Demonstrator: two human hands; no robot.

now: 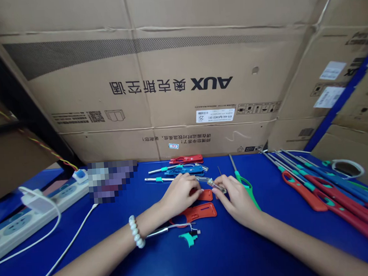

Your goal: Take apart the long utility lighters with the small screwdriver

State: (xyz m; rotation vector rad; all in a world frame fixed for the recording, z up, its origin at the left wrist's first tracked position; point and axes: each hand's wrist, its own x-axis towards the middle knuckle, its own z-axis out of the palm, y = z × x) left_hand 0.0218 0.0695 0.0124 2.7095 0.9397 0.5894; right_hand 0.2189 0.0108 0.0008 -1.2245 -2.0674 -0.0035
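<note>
My right hand [237, 197] pinches a small clear fuel tank [219, 188] with a brassy end. My left hand [181, 193] curls its fingers over an orange casing half [208, 194]; what they grip is hidden. A metal lighter tube [152, 179] with a teal collar runs behind the left hand. Nearer to me lies another orange casing half [204, 211]. Below it are a teal trigger [188, 239] and a metal tube [157, 232] with thin white wires. Beyond my hands lie a blue casing half [189, 170] and a red casing half [190, 159].
Several long lighters [336, 207] in red, blue, orange and green lie at the right. A green lighter [247, 188] lies just beyond my right hand. A white power strip [38, 219] with cables stands at the left. Cardboard [178, 58] walls the back; a tape roll [346, 168] sits right.
</note>
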